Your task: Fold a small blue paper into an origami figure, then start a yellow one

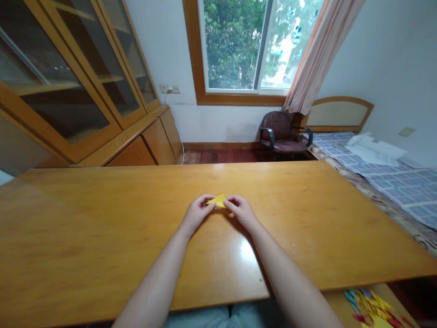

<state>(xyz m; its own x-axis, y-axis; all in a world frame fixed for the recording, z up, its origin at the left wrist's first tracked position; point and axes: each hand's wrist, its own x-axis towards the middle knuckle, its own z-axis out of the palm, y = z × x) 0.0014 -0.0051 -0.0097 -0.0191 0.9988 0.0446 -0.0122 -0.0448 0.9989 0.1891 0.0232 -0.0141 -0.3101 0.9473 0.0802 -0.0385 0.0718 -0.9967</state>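
Note:
A small piece of folded yellow paper (217, 200) is held between my two hands, just above the wooden table. My left hand (200, 210) pinches its left end between thumb and fingers. On the other side, my right hand (241, 209) grips the right end in the same way. The paper looks pointed toward the left; its finer folds are too small to make out, and the fingertips cover both ends.
The wooden table (102, 237) spreads wide around my hands. At the lower right, a lower surface holds several colourful paper pieces (373, 307). Beyond stand a maroon armchair (280, 130), a bed (385, 168) and a glass-fronted cabinet (116, 114).

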